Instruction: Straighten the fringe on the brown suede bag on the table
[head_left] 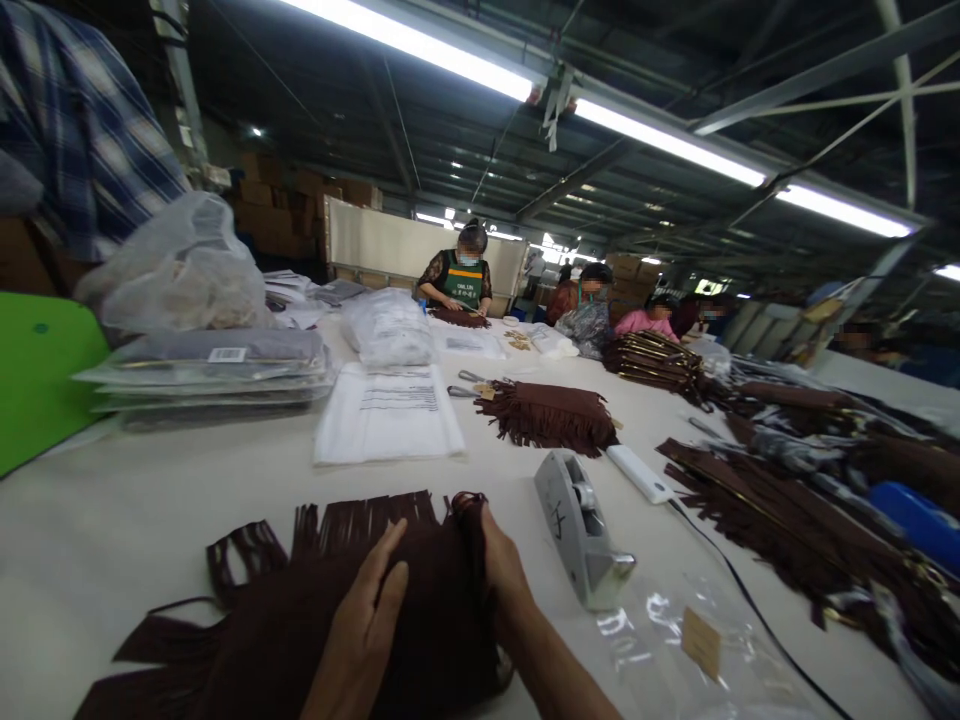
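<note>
Both hands rest on a brown fringed bag [300, 620] lying on the near edge of the white counter [112, 520]: the left hand [367, 625] lies flat with fingers spread open, while the right hand [501, 575] presses its edge, gripping nothing that I can see. A grey tape dispenser [581, 530] sits just beside the right hand.

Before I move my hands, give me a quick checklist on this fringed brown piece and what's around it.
1. Left hand flat on the fringed brown piece: ok.
2. Right hand at its right edge: ok; grip cannot tell.
3. Fringe lying straight: not ok, strands at the left splay and curl.
4. Tape dispenser apart from the piece: ok.
5. Clear bag within sight, right of the right forearm: ok.
6. Black cable off the piece: ok.
</note>
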